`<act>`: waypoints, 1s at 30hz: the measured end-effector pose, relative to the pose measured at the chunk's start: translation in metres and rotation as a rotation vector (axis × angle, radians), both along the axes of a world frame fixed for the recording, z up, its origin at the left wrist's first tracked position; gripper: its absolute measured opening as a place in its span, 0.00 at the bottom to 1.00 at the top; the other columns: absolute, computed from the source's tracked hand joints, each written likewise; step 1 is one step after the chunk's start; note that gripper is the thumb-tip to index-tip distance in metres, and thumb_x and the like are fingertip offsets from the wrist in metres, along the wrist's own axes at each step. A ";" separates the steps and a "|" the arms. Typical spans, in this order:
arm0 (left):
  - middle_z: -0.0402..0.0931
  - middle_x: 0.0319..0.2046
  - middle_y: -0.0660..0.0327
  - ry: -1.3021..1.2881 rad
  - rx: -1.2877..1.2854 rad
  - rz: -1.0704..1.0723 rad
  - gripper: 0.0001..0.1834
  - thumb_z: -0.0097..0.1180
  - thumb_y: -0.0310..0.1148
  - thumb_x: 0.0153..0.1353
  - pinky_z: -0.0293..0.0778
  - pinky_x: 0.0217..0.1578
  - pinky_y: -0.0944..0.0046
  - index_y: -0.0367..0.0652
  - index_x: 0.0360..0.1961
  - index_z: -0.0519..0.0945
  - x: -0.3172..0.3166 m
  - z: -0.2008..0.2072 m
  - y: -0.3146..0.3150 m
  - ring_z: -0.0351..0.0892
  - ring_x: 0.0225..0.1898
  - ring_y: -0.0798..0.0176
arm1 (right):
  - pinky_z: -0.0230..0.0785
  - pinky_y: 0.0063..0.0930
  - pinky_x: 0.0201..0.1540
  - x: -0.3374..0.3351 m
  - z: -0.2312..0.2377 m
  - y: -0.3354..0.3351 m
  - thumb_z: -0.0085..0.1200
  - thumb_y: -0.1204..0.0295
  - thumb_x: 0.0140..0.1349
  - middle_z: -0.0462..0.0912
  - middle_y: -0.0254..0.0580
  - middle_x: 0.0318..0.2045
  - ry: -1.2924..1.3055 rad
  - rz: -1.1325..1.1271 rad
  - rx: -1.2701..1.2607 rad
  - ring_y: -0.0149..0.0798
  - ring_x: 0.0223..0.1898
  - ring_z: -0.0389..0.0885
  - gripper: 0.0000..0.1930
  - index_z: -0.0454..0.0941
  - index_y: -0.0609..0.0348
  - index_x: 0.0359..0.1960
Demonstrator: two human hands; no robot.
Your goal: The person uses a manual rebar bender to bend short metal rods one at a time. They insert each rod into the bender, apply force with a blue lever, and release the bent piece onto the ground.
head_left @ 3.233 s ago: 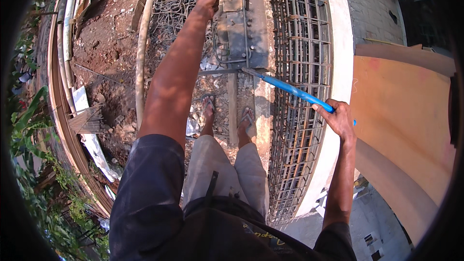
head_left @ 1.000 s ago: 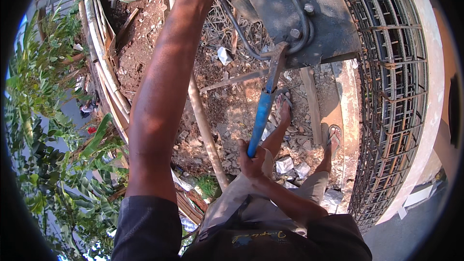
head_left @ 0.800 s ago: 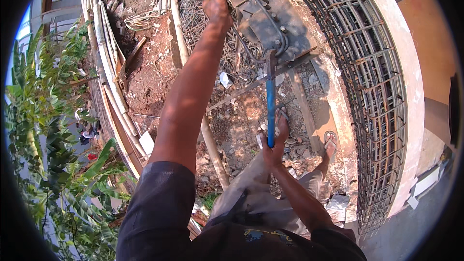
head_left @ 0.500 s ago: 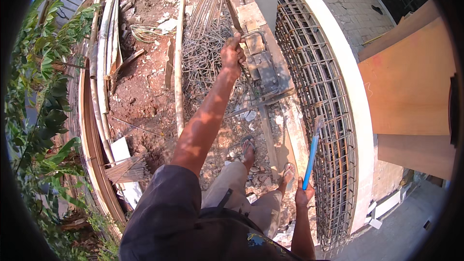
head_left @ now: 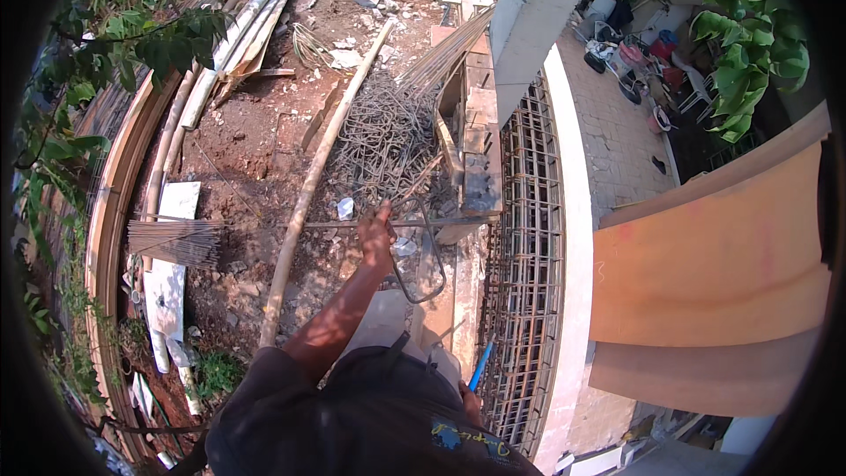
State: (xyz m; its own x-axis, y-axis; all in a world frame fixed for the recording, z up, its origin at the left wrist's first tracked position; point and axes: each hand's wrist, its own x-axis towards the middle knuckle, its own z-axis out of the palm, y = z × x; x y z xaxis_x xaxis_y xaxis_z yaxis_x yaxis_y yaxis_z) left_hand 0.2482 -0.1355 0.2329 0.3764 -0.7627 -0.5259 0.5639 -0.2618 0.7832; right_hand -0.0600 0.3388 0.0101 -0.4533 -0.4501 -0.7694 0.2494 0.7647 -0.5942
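The left hand (head_left: 377,236) is curled shut round a bent rod (head_left: 433,241), its long axis slanting far-left to near-right, this side of the worktop (head_left: 483,200). The right hand (head_left: 472,402), partly hidden, grips a blue bar (head_left: 481,366) pointing forward and slightly right, beside the rebar cage (head_left: 526,273).

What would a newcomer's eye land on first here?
Probably the big orange-brown panel across the right side, then the long cage of steel bars right of centre. Near the middle, the left hand holds a bent metal loop; lower down, the right hand grips a blue handle. A tangle of bent rods lies above centre.
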 end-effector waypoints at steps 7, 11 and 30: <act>0.87 0.56 0.53 -1.113 0.599 0.066 0.42 0.63 0.72 0.66 0.76 0.60 0.42 0.47 0.65 0.82 0.172 -0.090 -0.115 0.85 0.57 0.52 | 0.76 0.39 0.47 -0.051 0.040 -0.065 0.68 0.56 0.70 0.91 0.45 0.38 0.131 0.425 0.114 0.38 0.39 0.85 0.22 0.90 0.68 0.46; 0.90 0.45 0.60 -0.285 0.136 -0.089 0.22 0.63 0.52 0.74 0.83 0.47 0.55 0.43 0.52 0.87 0.157 -0.118 -0.004 0.90 0.46 0.57 | 0.76 0.36 0.46 -0.089 0.021 -0.049 0.70 0.57 0.69 0.91 0.44 0.38 0.049 0.320 0.048 0.36 0.37 0.85 0.21 0.90 0.68 0.45; 0.86 0.30 0.53 -0.341 1.154 -0.062 0.12 0.67 0.36 0.64 0.84 0.28 0.47 0.35 0.35 0.85 0.127 -0.266 0.637 0.88 0.28 0.54 | 0.77 0.39 0.42 -0.248 -0.189 0.014 0.58 0.56 0.78 0.90 0.36 0.42 0.058 1.397 -0.016 0.33 0.39 0.85 0.19 0.88 0.60 0.52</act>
State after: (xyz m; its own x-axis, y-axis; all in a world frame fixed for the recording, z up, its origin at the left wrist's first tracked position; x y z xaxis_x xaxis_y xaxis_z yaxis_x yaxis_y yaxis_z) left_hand 0.3756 0.5017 -0.0334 0.6081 0.0692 -0.7908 0.3348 -0.9256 0.1765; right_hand -0.3082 0.3533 -0.1786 0.3410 -0.5589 -0.7558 -0.7289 0.3505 -0.5881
